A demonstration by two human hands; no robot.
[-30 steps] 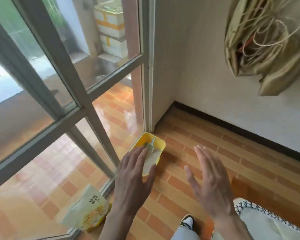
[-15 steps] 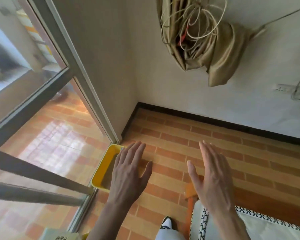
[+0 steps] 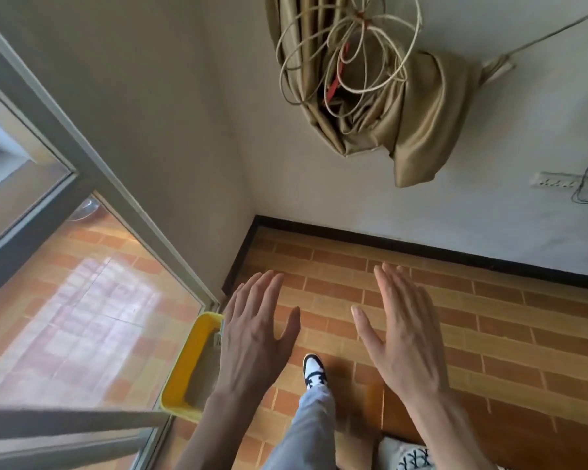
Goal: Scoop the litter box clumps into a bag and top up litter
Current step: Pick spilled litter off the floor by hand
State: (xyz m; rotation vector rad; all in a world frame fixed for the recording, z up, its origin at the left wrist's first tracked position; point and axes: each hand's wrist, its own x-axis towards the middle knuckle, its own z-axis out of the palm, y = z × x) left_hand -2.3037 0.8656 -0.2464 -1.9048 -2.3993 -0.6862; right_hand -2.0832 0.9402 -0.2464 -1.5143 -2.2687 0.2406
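A yellow litter box (image 3: 184,364) sits on the brick-patterned floor against the glass door frame, with pale litter inside. A bit of a grey scoop (image 3: 217,340) shows at its far end. My left hand (image 3: 252,337) hovers above the box's right side, fingers straight, holding nothing. My right hand (image 3: 401,337) is held out flat to the right of it over the floor, also empty. The litter bag is out of view.
A glass door with a grey frame (image 3: 92,171) runs along the left. Walls meet in a corner ahead, with a black skirting (image 3: 421,245). A tan cloth bundle with coiled cord (image 3: 370,86) hangs on the wall. My shoe (image 3: 314,371) and a patterned cushion (image 3: 408,457) lie below.
The view swung right and up, so the litter box slid to the lower left and the litter bag left the frame. Both hands stayed spread and empty.
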